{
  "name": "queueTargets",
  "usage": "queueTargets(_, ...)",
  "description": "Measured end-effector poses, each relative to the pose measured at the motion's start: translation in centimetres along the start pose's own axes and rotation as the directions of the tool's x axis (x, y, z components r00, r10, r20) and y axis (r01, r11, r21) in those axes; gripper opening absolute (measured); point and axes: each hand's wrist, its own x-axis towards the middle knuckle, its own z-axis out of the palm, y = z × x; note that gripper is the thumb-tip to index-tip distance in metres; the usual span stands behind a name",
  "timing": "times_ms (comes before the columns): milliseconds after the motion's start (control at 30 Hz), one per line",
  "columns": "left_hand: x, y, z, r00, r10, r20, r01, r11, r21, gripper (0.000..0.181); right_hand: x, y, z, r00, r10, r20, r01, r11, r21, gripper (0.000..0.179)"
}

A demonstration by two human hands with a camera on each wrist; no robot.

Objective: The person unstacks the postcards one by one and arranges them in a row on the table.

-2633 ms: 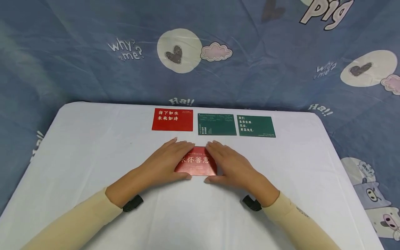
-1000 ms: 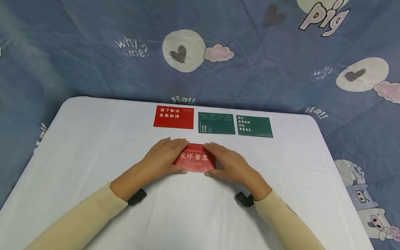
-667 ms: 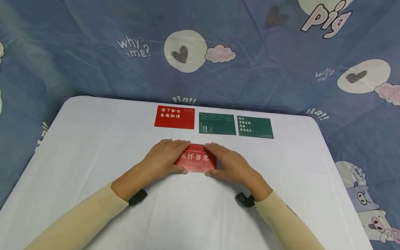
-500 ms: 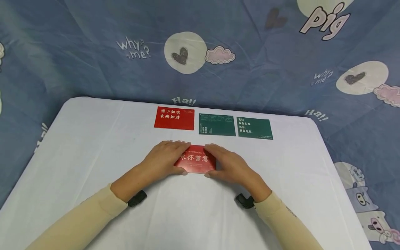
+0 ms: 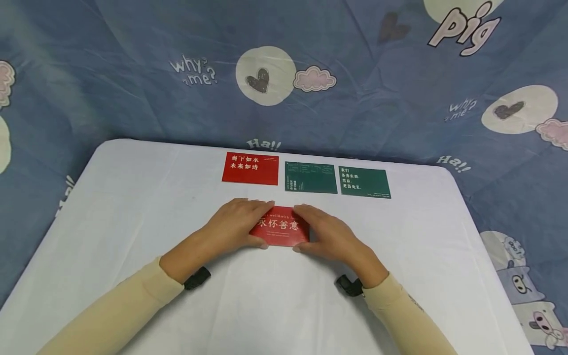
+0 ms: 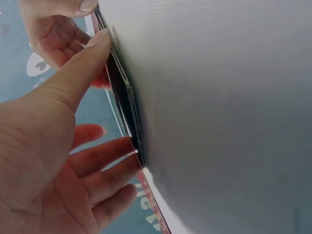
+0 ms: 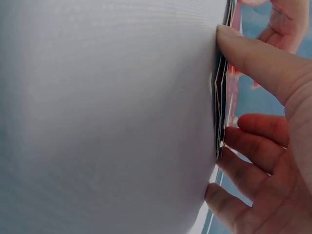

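A red card with pale Chinese lettering (image 5: 279,228) lies in the middle of the table, the top one of a small stack. In the left wrist view the stack's edges (image 6: 126,95) show several thin layers with small gaps between them. My left hand (image 5: 231,224) grips the stack's left end, thumb at the near edge and fingers at the far edge. Across from it, my right hand (image 5: 330,232) holds the right end the same way. Its thumb (image 7: 243,46) presses the near edge in the right wrist view.
Behind the stack, a red card (image 5: 250,168), a green card (image 5: 310,177) and another green card (image 5: 365,182) lie in a row. A white cloth (image 5: 266,305) covers the table. A blue printed curtain (image 5: 146,98) hangs behind.
Both wrists have drawn slightly inward since the earliest frame, and the hands stay at the stack's two ends. The head view has shifted a little. The back row of cards is unmoved.
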Motion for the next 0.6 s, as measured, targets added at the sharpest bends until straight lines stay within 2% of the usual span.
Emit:
queueTargets(167,-0.1,0.0,0.1,0.999,0.033,-0.028,-0.032,0.999,0.026,0.099,-0.2,-0.1,-0.3,1.0,0.014,0.011,-0.014,1.0,-0.011,0.093)
queueTargets(333,-0.2,0.1,-0.2,0.997,0.061,-0.049,-0.059,0.997,0.051,0.097,-0.3,-0.4,-0.8,1.0,-0.004,0.014,0.005,0.999,-0.042,0.093)
queueTargets(600,-0.2,0.4,-1.0,0.997,0.054,-0.054,-0.053,0.998,0.032,0.092,-0.9,-0.8,-2.0,1.0,-0.017,0.003,0.017,0.998,-0.063,0.093)
